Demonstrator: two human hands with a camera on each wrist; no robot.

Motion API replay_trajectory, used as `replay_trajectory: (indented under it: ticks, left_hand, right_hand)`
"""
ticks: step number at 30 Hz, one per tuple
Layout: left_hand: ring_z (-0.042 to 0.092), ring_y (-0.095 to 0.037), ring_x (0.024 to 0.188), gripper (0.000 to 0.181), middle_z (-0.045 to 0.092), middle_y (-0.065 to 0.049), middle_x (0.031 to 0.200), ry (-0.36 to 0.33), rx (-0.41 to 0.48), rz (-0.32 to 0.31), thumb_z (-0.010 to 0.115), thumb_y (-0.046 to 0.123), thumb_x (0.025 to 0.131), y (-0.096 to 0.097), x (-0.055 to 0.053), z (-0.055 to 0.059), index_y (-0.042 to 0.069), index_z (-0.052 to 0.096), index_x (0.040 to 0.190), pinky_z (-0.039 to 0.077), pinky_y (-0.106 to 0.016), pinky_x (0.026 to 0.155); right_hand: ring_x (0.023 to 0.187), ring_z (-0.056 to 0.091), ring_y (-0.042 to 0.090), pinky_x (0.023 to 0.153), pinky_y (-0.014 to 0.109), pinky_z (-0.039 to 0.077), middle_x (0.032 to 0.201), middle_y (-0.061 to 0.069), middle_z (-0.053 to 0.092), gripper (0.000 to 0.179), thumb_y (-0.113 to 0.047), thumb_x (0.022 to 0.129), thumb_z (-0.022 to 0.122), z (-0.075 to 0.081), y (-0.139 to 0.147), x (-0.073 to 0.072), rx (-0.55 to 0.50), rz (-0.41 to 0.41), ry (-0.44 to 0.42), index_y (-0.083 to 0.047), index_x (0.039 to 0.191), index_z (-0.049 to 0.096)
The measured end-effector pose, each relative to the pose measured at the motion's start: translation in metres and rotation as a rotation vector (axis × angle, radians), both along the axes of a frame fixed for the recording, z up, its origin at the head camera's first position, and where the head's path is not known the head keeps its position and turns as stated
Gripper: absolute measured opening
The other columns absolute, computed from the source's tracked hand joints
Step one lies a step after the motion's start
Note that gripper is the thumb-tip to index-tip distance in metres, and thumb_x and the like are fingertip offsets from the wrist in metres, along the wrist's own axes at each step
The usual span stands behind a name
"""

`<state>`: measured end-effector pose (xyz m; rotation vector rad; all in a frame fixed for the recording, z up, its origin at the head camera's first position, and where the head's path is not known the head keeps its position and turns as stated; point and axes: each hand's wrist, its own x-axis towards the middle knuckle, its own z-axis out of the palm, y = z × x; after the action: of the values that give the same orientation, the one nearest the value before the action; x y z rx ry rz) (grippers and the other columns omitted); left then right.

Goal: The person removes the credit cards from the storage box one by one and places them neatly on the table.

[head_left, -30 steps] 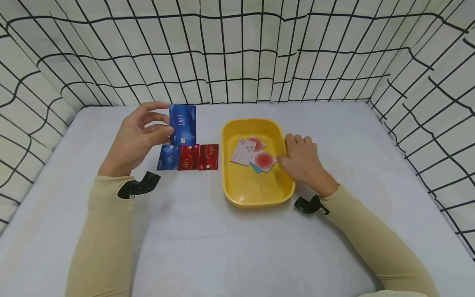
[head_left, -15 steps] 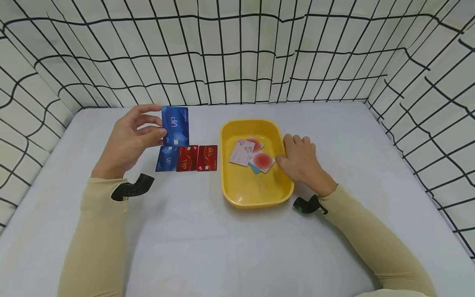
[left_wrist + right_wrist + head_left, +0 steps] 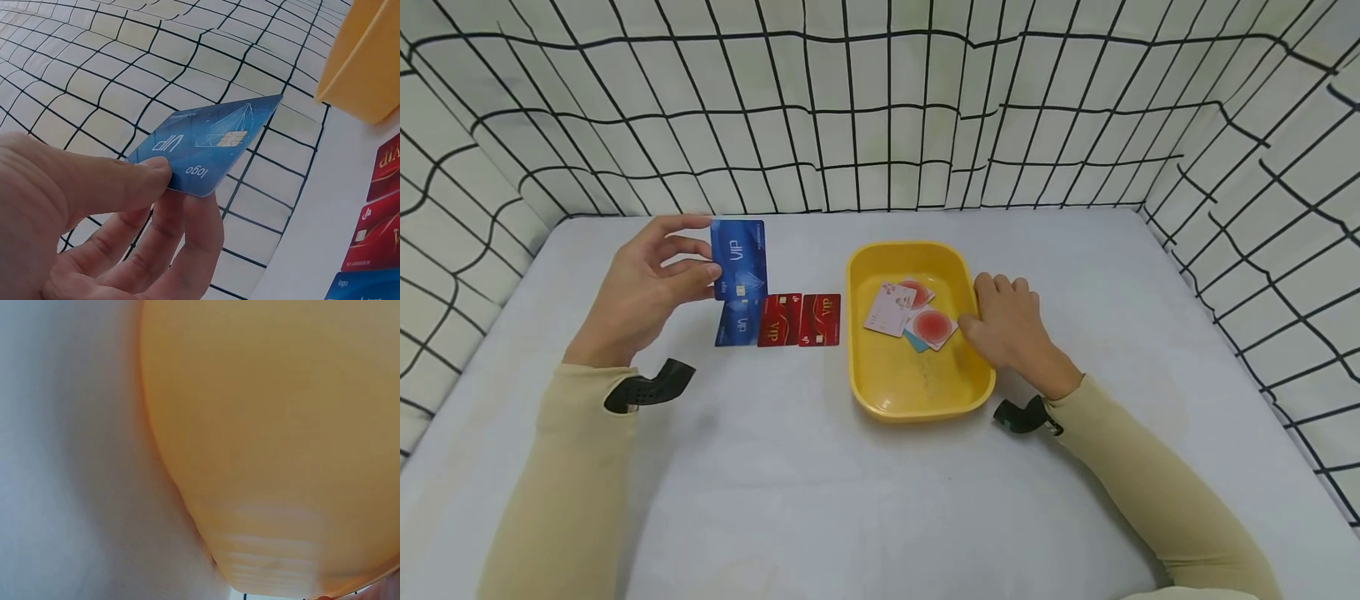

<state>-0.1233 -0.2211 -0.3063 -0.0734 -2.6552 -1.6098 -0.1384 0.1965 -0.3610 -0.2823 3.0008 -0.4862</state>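
My left hand [image 3: 643, 287] pinches a blue VIP card [image 3: 739, 254] at its left edge, thumb on the printed face. In the left wrist view the card [image 3: 209, 140] shows a gold chip and "logo" lettering, with fingers behind it. In the head view it overlaps the top of another blue VIP card [image 3: 737, 327] lying on the table. Beside that one, in a row, lie a red VIP card [image 3: 780, 321] and a second red card [image 3: 820, 321]. My right hand [image 3: 1009, 321] grips the right rim of a yellow tray [image 3: 917, 387], thumb over the edge.
Inside the tray lie several small cards, among them a pink one [image 3: 889, 308] and one with a red circle [image 3: 932, 325]. A white table [image 3: 880, 508] carries everything. Black wire grid [image 3: 887, 108] stands along the back and both sides.
My left hand has moved left and slightly nearer, carrying the blue card from above the row's inner side to over the row's left end. My right hand stays on the tray rim.
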Motion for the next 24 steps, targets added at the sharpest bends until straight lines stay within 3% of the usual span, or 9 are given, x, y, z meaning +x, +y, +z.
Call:
replay_trajectory:
  ticks: [16, 24]
  left_hand:
    - [0.067, -0.002, 0.098, 0.063, 0.054, 0.003, 0.12, -0.078, -0.107, 0.048, 0.067, 0.027, 0.101, -0.019, 0.001, -0.014, 0.03, 0.037, 0.156, 0.059, -0.013, 0.079]
    - [0.066, -0.001, 0.099, 0.064, 0.053, 0.003, 0.121, -0.092, -0.108, 0.056, 0.067, 0.026, 0.101, -0.026, 0.002, -0.023, 0.03, 0.036, 0.157, 0.059, -0.012, 0.079]
  right_hand:
    - [0.098, 0.039, 0.034, 0.081, 0.043, 0.029, 0.098, 0.014, 0.049, 0.034, -0.027, 0.092, 0.048, 0.0, 0.0, 0.0, -0.005, -0.007, 0.002, -0.003, 0.116, 0.05]
    - [0.098, 0.039, 0.034, 0.081, 0.042, 0.028, 0.098, 0.014, 0.049, 0.033, -0.027, 0.092, 0.048, -0.001, 0.0, 0.0, -0.006, -0.002, -0.003, -0.003, 0.115, 0.05]
